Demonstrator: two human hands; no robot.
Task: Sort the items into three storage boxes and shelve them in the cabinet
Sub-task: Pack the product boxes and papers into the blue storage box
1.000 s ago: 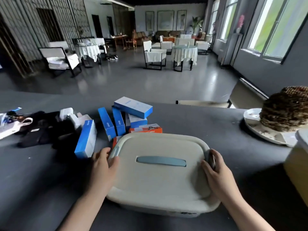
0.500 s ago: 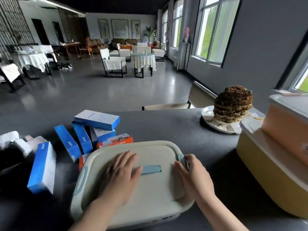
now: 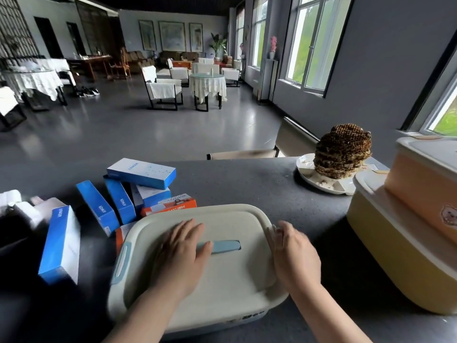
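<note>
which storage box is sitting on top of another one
The orange storage box at the right edge sits stacked on the yellow storage box. The cream storage box under both hands rests alone on the table.

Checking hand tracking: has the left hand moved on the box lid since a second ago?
Yes. The left hand left the lid's left-edge latch and now lies flat mid-lid, fingers over the blue handle, rightward relative to the cream box.

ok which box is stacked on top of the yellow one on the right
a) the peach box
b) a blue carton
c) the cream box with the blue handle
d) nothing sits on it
a, the peach box sits on the lid of the yellow box at the table's right end, while the cream box lies apart under both hands.
</note>
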